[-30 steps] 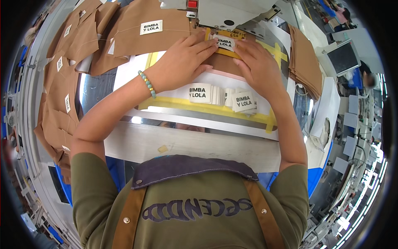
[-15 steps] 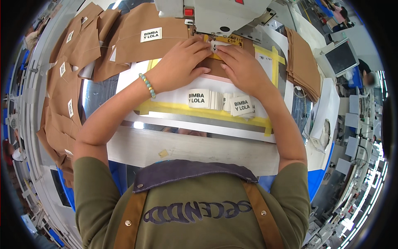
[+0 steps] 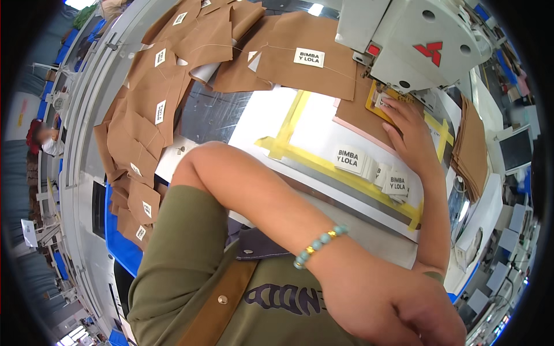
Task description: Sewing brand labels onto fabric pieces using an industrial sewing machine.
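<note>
My right hand (image 3: 404, 127) is open at the sewing machine (image 3: 427, 46), fingertips resting on a white label (image 3: 381, 100) inside a yellow template (image 3: 373, 97) on a brown panel (image 3: 358, 115). My left hand (image 3: 392, 300), wearing a bead bracelet, is low at the right of the view, across my torso, with curled fingers; their tips and anything they hold are hidden. Printed white labels (image 3: 349, 160) lie piled on the yellow-taped work surface (image 3: 311, 132) below the panel.
Brown pieces with sewn labels (image 3: 306, 34) spread along the back and left over a blue bin (image 3: 120, 242). A stack of brown pieces (image 3: 470, 138), a white box (image 3: 479, 225) and a monitor (image 3: 513, 150) are at the right. Another person (image 3: 47, 138) is visible at far left.
My left hand has left the template and dropped down across my body, fingers curled. My right hand remains at the template. The view has turned, shifting the machine rightward.
</note>
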The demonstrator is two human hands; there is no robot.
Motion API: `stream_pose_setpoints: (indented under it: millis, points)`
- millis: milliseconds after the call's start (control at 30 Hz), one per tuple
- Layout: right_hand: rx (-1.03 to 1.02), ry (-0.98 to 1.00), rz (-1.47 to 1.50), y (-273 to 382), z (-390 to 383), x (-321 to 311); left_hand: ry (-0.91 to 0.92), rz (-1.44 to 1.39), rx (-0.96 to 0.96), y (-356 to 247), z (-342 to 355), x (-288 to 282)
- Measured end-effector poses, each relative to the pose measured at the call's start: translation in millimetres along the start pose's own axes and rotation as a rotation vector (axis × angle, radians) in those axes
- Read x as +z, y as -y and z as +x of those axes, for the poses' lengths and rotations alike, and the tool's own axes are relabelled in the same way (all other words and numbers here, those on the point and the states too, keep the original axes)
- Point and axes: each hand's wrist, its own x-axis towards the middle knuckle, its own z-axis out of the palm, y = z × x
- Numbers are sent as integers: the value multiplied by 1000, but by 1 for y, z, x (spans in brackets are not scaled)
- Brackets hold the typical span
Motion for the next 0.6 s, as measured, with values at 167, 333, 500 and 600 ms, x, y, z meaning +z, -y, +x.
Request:
stream_pose_setpoints:
  millis: [167,333,500,600]
  points:
    - [11,13,58,-1,-4,-2,138,-43,83,22,4,-2]
    - [32,5,40,-11,-4,3,390,430,-379,1,-37,-11]
    - [9,-26,-11,-19,-1,9,214,375,-265,-26,-46,-20]
    - [17,-25,-22,-25,4,10,118,559,-284,-48,-53,-32]
